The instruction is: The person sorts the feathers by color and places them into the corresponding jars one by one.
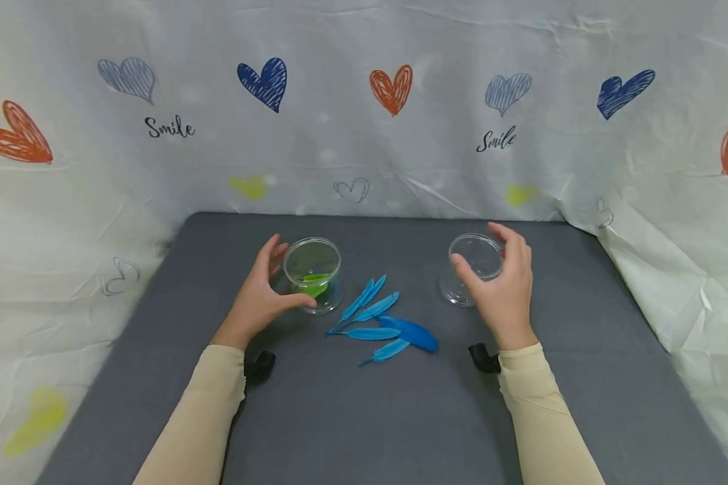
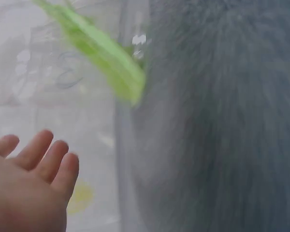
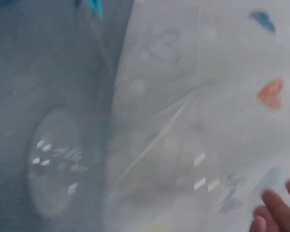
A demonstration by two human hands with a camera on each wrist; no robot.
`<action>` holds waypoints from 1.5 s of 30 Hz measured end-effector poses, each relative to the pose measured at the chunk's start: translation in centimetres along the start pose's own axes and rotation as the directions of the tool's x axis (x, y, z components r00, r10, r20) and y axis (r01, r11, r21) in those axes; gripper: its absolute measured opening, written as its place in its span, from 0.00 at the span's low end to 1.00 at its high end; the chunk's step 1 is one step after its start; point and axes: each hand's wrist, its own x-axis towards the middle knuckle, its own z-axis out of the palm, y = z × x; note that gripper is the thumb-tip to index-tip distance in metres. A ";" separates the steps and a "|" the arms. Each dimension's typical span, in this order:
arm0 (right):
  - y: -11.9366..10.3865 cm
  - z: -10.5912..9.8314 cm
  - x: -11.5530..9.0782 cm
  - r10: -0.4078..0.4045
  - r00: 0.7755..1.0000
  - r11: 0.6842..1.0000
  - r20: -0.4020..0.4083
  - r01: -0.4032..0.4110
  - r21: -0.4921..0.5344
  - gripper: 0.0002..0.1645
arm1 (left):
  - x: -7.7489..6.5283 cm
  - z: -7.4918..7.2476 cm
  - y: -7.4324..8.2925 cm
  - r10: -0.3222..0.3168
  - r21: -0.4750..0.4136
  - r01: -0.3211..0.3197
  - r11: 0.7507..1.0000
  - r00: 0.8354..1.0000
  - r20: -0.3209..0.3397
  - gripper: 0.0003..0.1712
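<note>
My left hand is at the left side of a clear glass jar standing on the grey table. Its thumb overlaps the jar's lower front and its fingers are behind the left side. Green feathers lie inside; one green feather shows blurred in the left wrist view. Around a second clear jar, my right hand has thumb and fingers spread. In the right wrist view its fingers appear apart from the glass. Several blue feathers lie between the jars.
A grey cloth covers the table. Behind and along both sides hangs a white curtain printed with hearts and "Smile". A black wrist mount sits at the left cuff, another black mount at the right.
</note>
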 end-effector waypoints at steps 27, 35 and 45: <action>5.3 5.1 -1.3 0.249 0.954 0.866 0.164 -0.295 0.403 0.66 | -1.5 4.2 6.4 0.249 0.562 -0.462 0.686 0.875 0.415 0.18; 3.8 6.9 -2.0 0.225 0.951 0.854 0.212 -0.297 0.428 0.66 | -1.8 3.6 5.2 0.185 0.595 -0.451 0.665 0.872 0.454 0.16; 2.7 7.9 -1.8 0.208 0.947 0.859 0.246 -0.297 0.416 0.59 | -2.2 2.5 4.8 0.225 0.590 -0.475 0.653 0.865 0.448 0.10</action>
